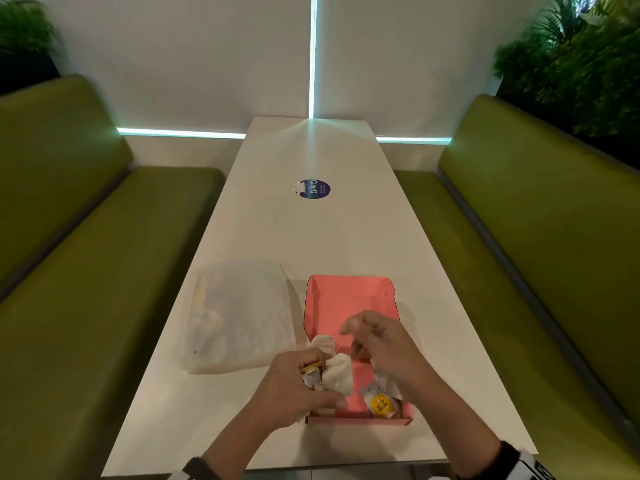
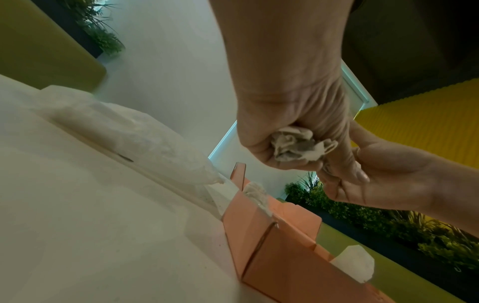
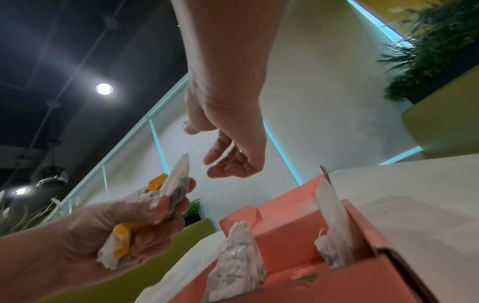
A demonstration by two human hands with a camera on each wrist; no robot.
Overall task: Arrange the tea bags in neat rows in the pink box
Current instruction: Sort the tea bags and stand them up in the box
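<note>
My left hand (image 1: 294, 386) squeezes a bunch of tea bags (image 1: 337, 375) over the near left corner of the pink box (image 1: 349, 299). A few more tea bags (image 1: 379, 401) lie inside the box. My right hand (image 1: 377, 344) hangs above it, fingers loose, holding nothing. A plastic bag (image 1: 239, 317) lies just left, on the white table (image 1: 311, 230).

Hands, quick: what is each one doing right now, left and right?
Left hand: grips a bunch of tea bags above the pink box.
Right hand: fingers loosely curled, holding nothing, above the box.
</note>
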